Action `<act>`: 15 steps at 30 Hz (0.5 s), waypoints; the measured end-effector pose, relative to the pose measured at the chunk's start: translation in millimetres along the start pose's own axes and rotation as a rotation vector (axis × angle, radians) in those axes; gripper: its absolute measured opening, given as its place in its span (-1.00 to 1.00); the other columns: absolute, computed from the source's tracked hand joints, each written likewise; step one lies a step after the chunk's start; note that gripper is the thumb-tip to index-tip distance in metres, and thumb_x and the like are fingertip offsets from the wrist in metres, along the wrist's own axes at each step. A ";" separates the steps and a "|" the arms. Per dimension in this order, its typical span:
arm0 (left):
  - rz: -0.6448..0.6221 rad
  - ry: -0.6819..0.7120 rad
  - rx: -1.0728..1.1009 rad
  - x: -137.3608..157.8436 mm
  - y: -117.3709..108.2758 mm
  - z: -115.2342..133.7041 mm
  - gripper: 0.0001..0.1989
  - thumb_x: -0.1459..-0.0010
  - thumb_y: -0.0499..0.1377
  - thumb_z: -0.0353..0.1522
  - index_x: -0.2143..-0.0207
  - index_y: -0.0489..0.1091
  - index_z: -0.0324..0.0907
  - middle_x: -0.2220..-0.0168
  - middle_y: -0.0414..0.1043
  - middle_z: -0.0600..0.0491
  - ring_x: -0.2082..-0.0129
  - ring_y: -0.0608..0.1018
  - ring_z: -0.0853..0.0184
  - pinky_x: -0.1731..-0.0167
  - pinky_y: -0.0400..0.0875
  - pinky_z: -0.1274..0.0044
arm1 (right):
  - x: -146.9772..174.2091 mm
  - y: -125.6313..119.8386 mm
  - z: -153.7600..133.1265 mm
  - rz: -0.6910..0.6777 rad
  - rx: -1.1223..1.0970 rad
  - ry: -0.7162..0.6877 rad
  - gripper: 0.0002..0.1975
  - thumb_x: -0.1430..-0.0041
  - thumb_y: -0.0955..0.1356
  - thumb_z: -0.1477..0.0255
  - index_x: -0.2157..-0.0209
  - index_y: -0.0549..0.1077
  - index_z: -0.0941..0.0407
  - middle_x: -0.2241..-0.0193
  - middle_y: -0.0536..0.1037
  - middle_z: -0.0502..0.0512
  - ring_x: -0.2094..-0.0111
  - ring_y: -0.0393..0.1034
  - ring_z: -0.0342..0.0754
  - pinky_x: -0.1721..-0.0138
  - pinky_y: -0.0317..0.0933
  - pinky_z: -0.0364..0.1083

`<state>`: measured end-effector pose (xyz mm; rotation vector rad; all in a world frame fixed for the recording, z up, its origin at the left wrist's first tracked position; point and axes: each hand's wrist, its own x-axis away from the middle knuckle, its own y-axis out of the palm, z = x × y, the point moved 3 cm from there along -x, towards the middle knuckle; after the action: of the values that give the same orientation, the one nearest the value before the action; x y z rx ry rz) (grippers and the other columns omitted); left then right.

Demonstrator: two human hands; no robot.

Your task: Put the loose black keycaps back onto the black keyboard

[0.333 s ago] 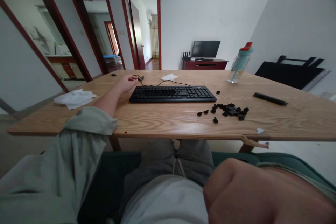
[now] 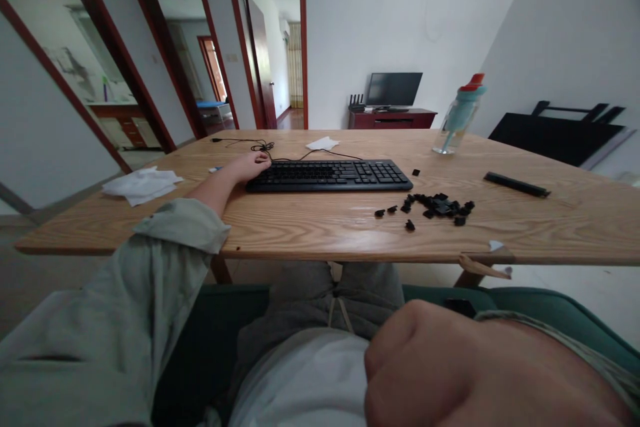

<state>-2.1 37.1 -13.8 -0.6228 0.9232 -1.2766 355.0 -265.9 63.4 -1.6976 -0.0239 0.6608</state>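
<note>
At the left end of the black keyboard (image 2: 330,177), my left hand (image 2: 253,165) has its fingers curled over the back corner. The keyboard lies flat on the wooden table, and dark gaps among its keys suggest that many keycaps are off. Its cable (image 2: 263,146) is coiled behind the hand. Very close to the camera, my right hand (image 2: 425,360) is bent into a fist in front of my chest; whatever is inside it is hidden. Loose black keycaps (image 2: 440,205) lie in a pile to the right, in front of the keyboard.
White tissues (image 2: 143,185) lie at the left, and another paper piece (image 2: 323,143) is behind the keyboard. A water bottle (image 2: 459,117) stands at the back right. A long black strip (image 2: 516,184) lies at the right. Tape (image 2: 484,267) hangs on the front edge.
My left hand has moved from the coiled cable toward me, onto the keyboard's left end. The cable coil is let go. My right fist has shifted slightly left.
</note>
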 end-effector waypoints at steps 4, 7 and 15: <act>-0.007 -0.003 -0.042 -3.6 0.9 -2.5 -0.58 -0.18 0.20 -0.20 -0.03 0.43 -0.22 -0.03 0.50 -0.13 0.00 0.52 0.14 -0.12 0.37 0.34 | -16.5 6.6 4.5 0.223 0.032 0.232 -0.72 -0.14 0.42 0.27 0.09 0.58 -0.02 0.30 0.58 0.07 0.31 0.45 -0.10 0.22 0.43 -0.12; 0.003 0.019 -0.072 -5.7 2.0 -5.2 -0.55 -0.15 0.20 -0.13 -0.01 0.45 -0.18 -0.04 0.50 -0.13 -0.02 0.52 0.07 -0.13 0.36 0.31 | 14.2 9.1 11.8 0.356 0.153 0.452 -0.65 -0.17 0.39 0.42 -0.01 0.52 0.05 0.25 0.60 0.11 0.28 0.49 -0.05 0.17 0.43 -0.04; -0.041 -0.083 0.330 -3.7 14.3 2.3 -0.32 -0.05 0.20 0.04 -0.16 0.36 -0.06 -0.15 0.43 -0.05 -0.15 0.46 0.08 -0.19 0.29 0.32 | 215.0 -43.9 101.5 0.328 0.513 1.584 -0.27 -0.28 0.17 -0.06 -0.23 0.36 0.17 -0.20 0.40 0.35 -0.22 0.28 0.34 -0.27 0.13 0.31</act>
<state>7.3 43.5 -23.6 -0.4328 0.6159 -1.3921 505.3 -85.2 6.8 -1.3078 1.4141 -0.5590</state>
